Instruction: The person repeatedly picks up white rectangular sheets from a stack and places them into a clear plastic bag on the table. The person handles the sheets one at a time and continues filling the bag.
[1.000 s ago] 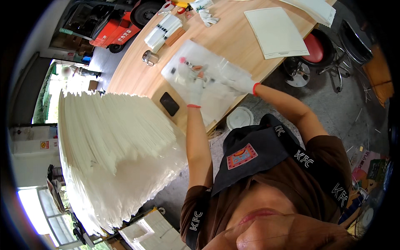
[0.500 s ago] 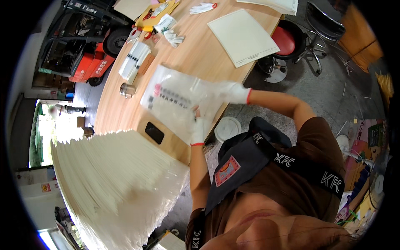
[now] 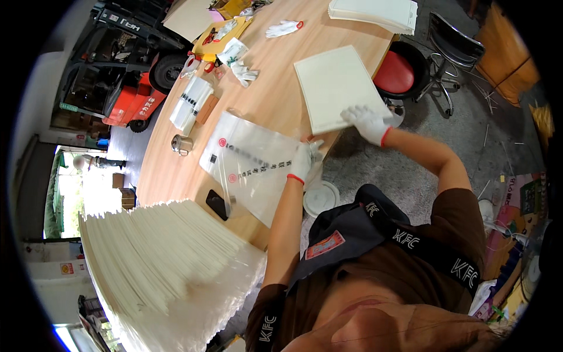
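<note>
The right hand has left the clear bag and now grips the cream board; the left hand still pinches the bag on the wooden bench, with a forklift at upper left.

One view only — head-worn fisheye, looking steeply down past the wearer's chest at the wooden worktop and grey floor. Close range, arm's reach — straight edges bow toward the dark rim.

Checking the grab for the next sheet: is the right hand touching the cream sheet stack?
Touching. The head view shows the gloved right hand lying on the near corner of the cream sheet stack, fingers overlapping its edge with no gap.
</note>
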A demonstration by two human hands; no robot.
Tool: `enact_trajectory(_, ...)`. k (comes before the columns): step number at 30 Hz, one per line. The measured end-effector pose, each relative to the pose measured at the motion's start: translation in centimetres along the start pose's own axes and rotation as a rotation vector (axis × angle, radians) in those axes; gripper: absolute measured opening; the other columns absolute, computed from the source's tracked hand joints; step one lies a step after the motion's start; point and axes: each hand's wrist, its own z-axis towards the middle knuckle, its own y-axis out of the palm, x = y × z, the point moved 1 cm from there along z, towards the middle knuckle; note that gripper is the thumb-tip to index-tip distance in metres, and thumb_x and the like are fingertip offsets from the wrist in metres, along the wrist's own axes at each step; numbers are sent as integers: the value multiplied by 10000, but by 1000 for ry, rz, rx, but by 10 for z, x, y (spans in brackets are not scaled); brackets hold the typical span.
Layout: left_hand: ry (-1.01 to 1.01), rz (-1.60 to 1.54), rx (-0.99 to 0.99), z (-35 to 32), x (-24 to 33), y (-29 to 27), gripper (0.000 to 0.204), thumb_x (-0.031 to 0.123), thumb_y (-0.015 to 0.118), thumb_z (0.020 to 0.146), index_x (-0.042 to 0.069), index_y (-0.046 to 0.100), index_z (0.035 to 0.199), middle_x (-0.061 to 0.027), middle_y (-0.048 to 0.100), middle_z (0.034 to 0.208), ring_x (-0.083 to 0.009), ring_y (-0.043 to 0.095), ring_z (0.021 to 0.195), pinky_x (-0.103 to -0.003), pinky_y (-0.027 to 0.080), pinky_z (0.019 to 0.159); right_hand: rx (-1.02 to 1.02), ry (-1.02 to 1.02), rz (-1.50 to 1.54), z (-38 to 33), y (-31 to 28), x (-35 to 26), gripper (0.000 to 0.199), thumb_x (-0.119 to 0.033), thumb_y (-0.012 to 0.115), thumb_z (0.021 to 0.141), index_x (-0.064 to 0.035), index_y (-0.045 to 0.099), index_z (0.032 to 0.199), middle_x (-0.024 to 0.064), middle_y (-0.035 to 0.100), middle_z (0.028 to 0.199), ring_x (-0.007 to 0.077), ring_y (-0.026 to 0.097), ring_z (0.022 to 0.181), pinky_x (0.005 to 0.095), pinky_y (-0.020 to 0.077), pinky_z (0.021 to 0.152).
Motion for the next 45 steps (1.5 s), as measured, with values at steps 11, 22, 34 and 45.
enact_trajectory(11,-106,835,388,-52,15,24,366,46,491,823,-7,513,1184,-176,613,1051,-294,633,888,-399,520,756,-32,725,2052,-54,35,0,480,-218,599,885,50,449,1254,149,508,1263,217,500,1159,341,410,968)
enact_trajectory(22,171,660,251,-91,-26,81,808,89,624,767,113,201,1456,-135,390,1392,-178,559,981,-243,474,708,-87,348,638,-16,-13,-84,450,-424,547,838,-84,571,1131,174,623,996,332,604,920,379,473,789)
enact_trajectory(34,495,1169,458,-209,79,121,493,167,536,869,121,443,1351,-33,490,1332,-155,546,1007,-303,467,850,-469,-554,-224,27,-53,-172,261,-199,540,800,-86,635,1015,153,622,958,312,636,800,401,525,617)
enact_trajectory(45,699,1148,739,-193,5,122,181,111,545,860,59,640,1005,-89,658,901,-198,633,803,-308,498,693,-721,164,1275,67,-1,-161,336,-176,593,837,-66,568,1153,136,625,1043,254,611,936,302,492,807)
